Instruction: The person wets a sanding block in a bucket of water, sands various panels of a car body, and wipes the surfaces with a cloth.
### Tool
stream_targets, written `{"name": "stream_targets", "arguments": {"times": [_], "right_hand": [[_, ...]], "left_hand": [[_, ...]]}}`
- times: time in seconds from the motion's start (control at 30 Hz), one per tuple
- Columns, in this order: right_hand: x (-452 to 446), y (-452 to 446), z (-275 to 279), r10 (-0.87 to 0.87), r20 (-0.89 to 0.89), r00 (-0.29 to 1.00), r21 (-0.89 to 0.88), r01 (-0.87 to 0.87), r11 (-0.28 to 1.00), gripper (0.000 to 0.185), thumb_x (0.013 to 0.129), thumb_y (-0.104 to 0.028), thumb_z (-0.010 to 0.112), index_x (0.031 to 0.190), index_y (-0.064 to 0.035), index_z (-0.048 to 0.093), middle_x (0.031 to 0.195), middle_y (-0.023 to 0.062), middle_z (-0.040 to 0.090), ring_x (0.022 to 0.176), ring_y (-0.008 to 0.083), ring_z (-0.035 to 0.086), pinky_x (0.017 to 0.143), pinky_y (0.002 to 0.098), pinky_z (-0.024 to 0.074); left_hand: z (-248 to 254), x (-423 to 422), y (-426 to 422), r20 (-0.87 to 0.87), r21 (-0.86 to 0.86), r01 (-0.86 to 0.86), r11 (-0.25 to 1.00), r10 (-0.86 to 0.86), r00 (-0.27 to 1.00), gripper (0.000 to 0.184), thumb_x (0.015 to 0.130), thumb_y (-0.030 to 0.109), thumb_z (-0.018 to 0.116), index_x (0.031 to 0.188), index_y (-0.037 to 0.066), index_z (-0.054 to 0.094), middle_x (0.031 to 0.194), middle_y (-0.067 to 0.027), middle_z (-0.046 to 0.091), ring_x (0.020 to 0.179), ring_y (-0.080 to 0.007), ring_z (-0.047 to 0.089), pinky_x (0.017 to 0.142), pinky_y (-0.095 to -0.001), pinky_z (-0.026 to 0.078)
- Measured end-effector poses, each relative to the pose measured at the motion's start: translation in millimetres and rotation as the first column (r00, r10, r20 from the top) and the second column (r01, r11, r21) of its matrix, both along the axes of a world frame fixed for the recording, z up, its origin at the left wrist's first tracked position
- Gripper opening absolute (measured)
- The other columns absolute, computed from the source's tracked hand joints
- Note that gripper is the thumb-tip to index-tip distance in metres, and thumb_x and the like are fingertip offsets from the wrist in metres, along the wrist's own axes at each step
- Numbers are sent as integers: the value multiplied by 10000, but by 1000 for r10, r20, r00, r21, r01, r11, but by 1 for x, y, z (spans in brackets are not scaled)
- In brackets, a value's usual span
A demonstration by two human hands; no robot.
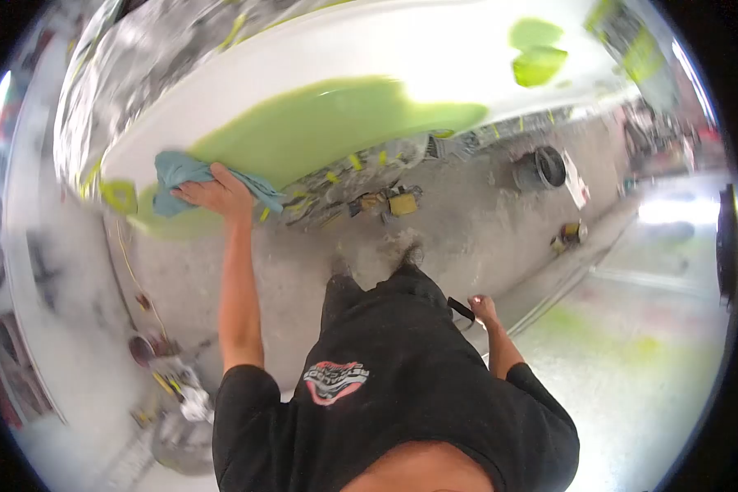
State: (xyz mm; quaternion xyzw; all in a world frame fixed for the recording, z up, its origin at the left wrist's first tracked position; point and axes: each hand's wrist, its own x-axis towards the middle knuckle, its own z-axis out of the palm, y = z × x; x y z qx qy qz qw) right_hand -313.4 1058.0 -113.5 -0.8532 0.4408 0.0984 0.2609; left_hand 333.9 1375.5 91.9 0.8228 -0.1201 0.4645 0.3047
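Note:
My left hand (pixel 219 193) presses a crumpled blue cloth (pixel 176 170) against the left end of a white car body panel (pixel 295 61). The cloth lies over the edge of a broad pale green patch (pixel 303 123) on that panel. Low at my right side, my right hand (pixel 484 309) is closed on a flat black thing (pixel 461 309) with a thin curved part below it; its exact kind is not clear. Smaller green patches (pixel 538 66) mark the panel's right side.
Silver masking film (pixel 131 61) with yellow-green tape borders the panel. On the concrete floor (pixel 459 221) are a black bucket (pixel 539 169), a yellow block (pixel 403 204) among scraps, and a small can (pixel 572 234). More clutter and a cord (pixel 125 252) are at left.

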Motion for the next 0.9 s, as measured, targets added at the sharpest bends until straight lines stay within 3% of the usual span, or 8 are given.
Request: {"name": "stream_targets", "arguments": {"times": [0.1, 0.17, 0.4, 0.53, 0.6, 0.77, 0.87, 0.9], "right_hand": [[-3, 0, -60, -117, -38, 992, 34, 119, 992, 330, 864, -322, 603, 863, -4, 690, 723, 172, 684, 730, 299, 694, 690, 414, 524], [27, 12, -40, -366, 3, 931, 184, 359, 915, 331, 870, -322, 581, 888, -13, 699, 766, 189, 698, 787, 315, 709, 722, 416, 536], [20, 55, -90, -611, 177, 772, 282, 555, 782, 345, 891, -323, 594, 945, -8, 723, 744, 163, 706, 718, 278, 714, 669, 399, 545], [-35, 103, -134, -845, 154, 511, 327, 781, 532, 352, 909, -310, 626, 938, 29, 715, 721, 138, 702, 664, 222, 695, 617, 365, 544], [-57, 125, -118, -978, -59, 200, 531, 836, 139, 340, 906, -300, 631, 914, 30, 713, 681, 104, 673, 606, 188, 651, 575, 351, 521], [-130, 287, -189, -920, -53, 387, 360, 867, 344, 324, 932, -292, 583, 824, -1, 679, 631, 79, 626, 555, 161, 607, 500, 339, 479], [-109, 263, -135, -884, -360, 297, 550, 833, 55, 309, 927, -249, 559, 752, -7, 638, 643, 109, 641, 607, 187, 652, 541, 377, 500], [-99, 248, -120, -862, -352, 365, 556, 822, 121, 294, 936, -242, 557, 793, -8, 664, 680, 132, 662, 668, 215, 679, 584, 385, 518]], "left_hand": [[48, -12, -56, -196, 542, 193, 818, -99, 975, 610, 1010, 394, 447, 1263, -159, 494, 1323, -352, 486, 1312, -477, 389, 1128, -650, 188], [91, -25, -115, -204, 674, 322, 664, -251, 946, 611, 999, 403, 466, 1244, -153, 529, 1327, -324, 502, 1331, -459, 376, 1143, -632, 188], [108, -74, -340, -268, 936, 347, 65, -508, 818, 648, 975, 413, 502, 1372, -98, 476, 1454, -234, 450, 1408, -395, 329, 1179, -569, 195], [55, -115, -469, -232, 973, 154, -174, -692, 683, 735, 950, 379, 534, 1497, -62, 317, 1607, -192, 236, 1499, -354, 183, 1200, -515, 190], [20, -134, -528, -242, 956, 53, -290, -669, 702, 774, 943, 363, 544, 1527, -54, 255, 1645, -178, 143, 1525, -335, 117, 1208, -482, 190], [-110, -145, -632, -354, 912, 84, -402, -668, 655, 732, 943, 302, 512, 1525, -61, 257, 1635, -213, 159, 1524, -327, 131, 1218, -404, 175], [-178, -156, -672, -338, 865, -44, -500, -645, 686, 707, 927, 223, 479, 1518, -87, 244, 1621, -232, 200, 1518, -303, 174, 1215, -394, 186], [-198, -157, -681, -388, 853, 1, -522, -631, 672, 711, 925, 223, 477, 1520, -83, 239, 1626, -225, 186, 1518, -303, 175, 1216, -392, 184]]}}
